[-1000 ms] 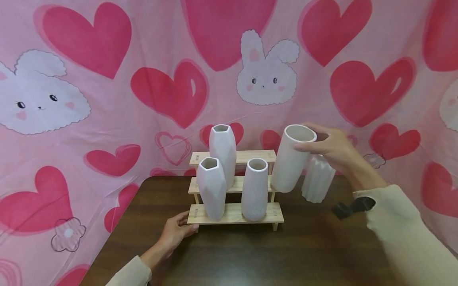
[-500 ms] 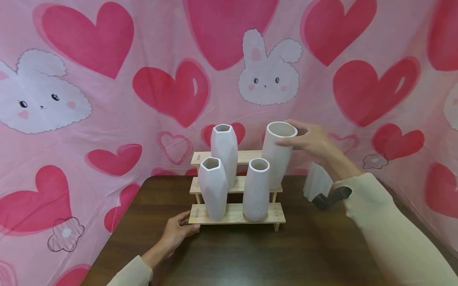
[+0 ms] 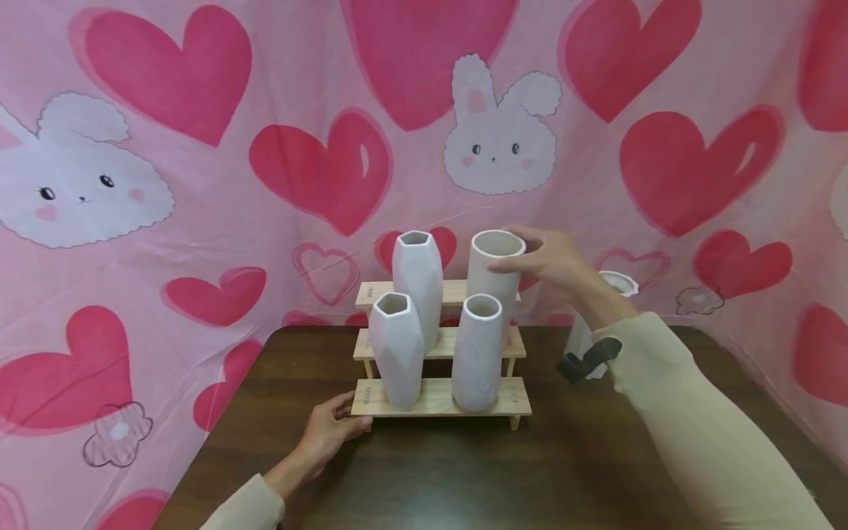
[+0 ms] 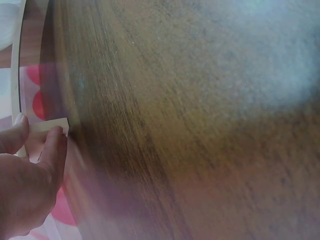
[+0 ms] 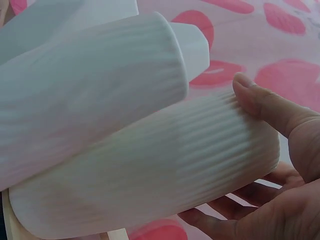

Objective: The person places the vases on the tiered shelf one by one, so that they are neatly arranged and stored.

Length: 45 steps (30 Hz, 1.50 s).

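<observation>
My right hand (image 3: 556, 261) holds a white ribbed round vase (image 3: 493, 276) by its rim, thumb on the near side. That vase stands nearly upright at the right of the middle shelf; the front vase hides its base in the head view. With thumb and fingers my left hand (image 3: 327, 434) grips the left end of the bottom shelf of a three-step wooden stand (image 3: 433, 401). On that shelf are a faceted white vase (image 3: 397, 353) and a smooth-looking round one (image 3: 477, 361). Behind them rises a taller faceted vase (image 3: 417, 276) on the middle step.
A white fluted vase (image 3: 579, 340) stands on the table to the right, partly hidden by my right forearm. The dark wooden table (image 3: 464, 478) reaches back to a pink cloth (image 3: 563, 177) printed with hearts and rabbits. The top step (image 3: 453, 289) bears no vase.
My right hand has carried the ribbed vase leftward from beside the stand to over the middle shelf, and its tilt has straightened. My left hand has stayed on the stand.
</observation>
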{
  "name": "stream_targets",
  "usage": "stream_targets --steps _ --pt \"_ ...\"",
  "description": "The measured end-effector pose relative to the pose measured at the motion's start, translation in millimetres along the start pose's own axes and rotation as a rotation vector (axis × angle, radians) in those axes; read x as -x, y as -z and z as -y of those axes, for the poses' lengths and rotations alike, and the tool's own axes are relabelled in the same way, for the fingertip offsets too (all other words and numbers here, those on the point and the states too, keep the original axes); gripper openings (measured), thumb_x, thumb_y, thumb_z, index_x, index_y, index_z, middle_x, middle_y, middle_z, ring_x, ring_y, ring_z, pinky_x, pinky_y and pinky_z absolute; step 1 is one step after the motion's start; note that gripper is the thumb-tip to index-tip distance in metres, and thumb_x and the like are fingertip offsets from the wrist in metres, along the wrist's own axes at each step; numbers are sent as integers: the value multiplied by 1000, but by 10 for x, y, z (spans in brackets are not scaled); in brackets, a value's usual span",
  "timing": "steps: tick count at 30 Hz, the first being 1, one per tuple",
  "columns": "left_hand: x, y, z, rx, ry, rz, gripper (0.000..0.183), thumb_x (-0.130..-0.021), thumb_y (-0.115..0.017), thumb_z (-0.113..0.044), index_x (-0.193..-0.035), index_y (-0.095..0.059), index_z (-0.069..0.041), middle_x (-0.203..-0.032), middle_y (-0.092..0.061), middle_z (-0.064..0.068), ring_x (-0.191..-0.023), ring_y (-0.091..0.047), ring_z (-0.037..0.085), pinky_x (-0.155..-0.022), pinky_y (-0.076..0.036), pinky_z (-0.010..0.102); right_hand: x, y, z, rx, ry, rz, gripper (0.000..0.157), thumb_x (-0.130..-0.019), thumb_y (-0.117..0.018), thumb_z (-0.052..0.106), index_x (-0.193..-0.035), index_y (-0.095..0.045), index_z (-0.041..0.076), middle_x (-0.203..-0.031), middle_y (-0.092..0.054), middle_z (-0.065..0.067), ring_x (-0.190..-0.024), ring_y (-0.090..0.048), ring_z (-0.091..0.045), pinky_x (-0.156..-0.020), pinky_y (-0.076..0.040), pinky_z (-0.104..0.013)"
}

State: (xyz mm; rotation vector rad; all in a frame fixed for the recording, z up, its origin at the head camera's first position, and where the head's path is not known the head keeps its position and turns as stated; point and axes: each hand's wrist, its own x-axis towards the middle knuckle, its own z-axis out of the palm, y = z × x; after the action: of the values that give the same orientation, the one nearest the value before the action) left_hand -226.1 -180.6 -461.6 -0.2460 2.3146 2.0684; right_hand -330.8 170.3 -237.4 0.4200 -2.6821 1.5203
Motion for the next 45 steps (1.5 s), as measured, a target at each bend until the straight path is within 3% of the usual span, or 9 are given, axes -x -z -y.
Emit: stream_targets --steps 16,27,35,40,45 --pt "-32 18 13 5 -12 -10 60 -82 -71 8 -135 -45 11 -110 -65 25 -85 -68 27 -76 -61 37 -138 -69 57 0 14 76 70 -68 -84 52 -129 -58 28 -115 -64 -2 -105 -58 -23 -90 -54 -45" --pt "-27 4 41 -7 1 -12 61 -82 -72 6 -135 -44 13 -111 -64 27 -85 -68 25 -76 -61 36 -137 -85 -20 -21 19 97 73 -72 -82 49 -134 -52 27 -123 -60 -4 -113 -55 -26 -96 -51 -52" --pt "-39 -13 38 -11 -1 -14 60 -82 -72 6 -135 -44 13 -111 -64 26 -86 -68 24 -76 -61 37 -127 -78 -26 -50 56 123 71 -79 -79 40 -139 -47 20 -127 -57 -9 -114 -54 -29 -96 -51 -50" --pt "-31 -32 45 10 -17 -11 61 -81 -71 7 -135 -44 13 -111 -63 26 -86 -68 25 -77 -61 39 -95 24 -122 -25 97 123 78 -83 -75 39 -147 -37 18 -138 -50 -11 -124 -47 -33 -99 -46 -57" --pt "-38 -45 31 13 -21 -11 61 -81 -71 7 -135 -43 13 -111 -63 27 -86 -68 27 -78 -61 39 -13 256 -290 -29 99 123 82 -85 -72 36 -152 -27 17 -149 -38 -13 -134 -37 -36 -105 -38 -62"
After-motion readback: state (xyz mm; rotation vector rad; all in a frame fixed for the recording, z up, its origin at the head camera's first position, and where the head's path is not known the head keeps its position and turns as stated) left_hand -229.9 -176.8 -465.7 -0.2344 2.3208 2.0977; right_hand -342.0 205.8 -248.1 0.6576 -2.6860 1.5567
